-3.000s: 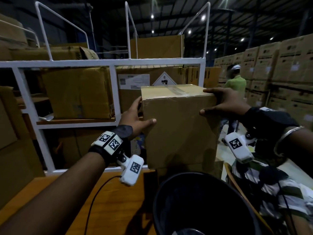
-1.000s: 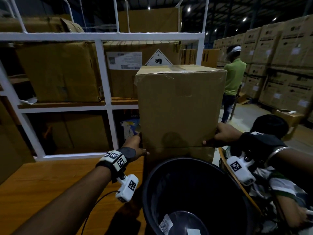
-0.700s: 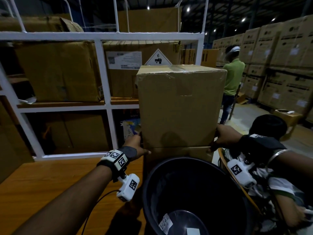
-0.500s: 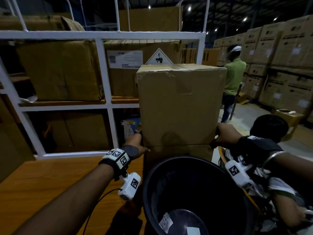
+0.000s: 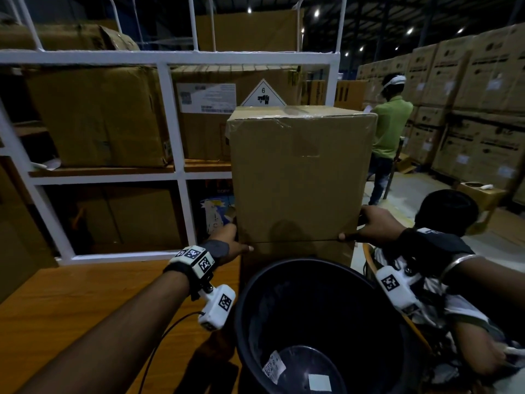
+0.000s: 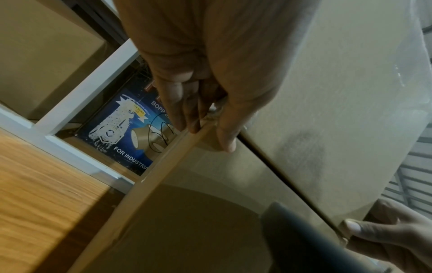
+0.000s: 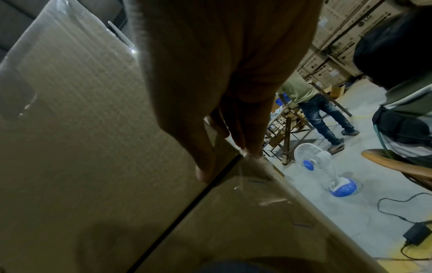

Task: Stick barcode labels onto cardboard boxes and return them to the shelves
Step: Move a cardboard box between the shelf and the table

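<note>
On top of a lower cardboard box, the upper cardboard box now sits lowered; 3 s ago it was carried higher. Left hand and right hand grasp its bottom corners, thumbs at the seam. Placed for labelling, likely; no barcode label visible yet.

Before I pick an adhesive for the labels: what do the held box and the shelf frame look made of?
Box: corrugated cardboard, matte brown, faint ribbing on its face, glossy clear tape over the top edge. Shelf frame: probably metal painted white, judging by its thin square bars; the paint hides the material itself.
</note>
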